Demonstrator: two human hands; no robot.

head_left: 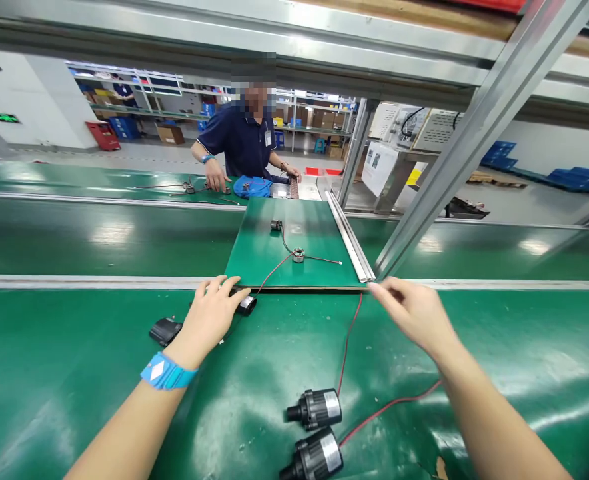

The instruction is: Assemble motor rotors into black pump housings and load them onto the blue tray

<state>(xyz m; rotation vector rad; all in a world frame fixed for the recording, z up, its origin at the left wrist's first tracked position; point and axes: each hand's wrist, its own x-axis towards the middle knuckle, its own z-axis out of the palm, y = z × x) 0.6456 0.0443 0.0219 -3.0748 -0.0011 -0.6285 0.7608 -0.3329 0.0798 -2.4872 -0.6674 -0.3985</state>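
Observation:
My left hand (212, 310), with a blue wrist strap, has its fingers spread at the front left corner of a green board (254, 257). Close under its fingertips lies a black cylindrical part with a pale label (247, 304). At the board's front right corner my right hand (417, 312) is closed, thumb and forefinger together beside the end of a white rail (347, 237); what they pinch is hidden. On the board sit a small wired coil part (299, 255) and a small black part (275, 225).
Two black pumps (317, 408) with red wires lie on the green bench (99, 413) in front. Another black part (165, 331) is left of my wrist. A metal post (444, 147) slants up at right. Across the conveyor (124, 233) a co-worker (247, 143) handles parts.

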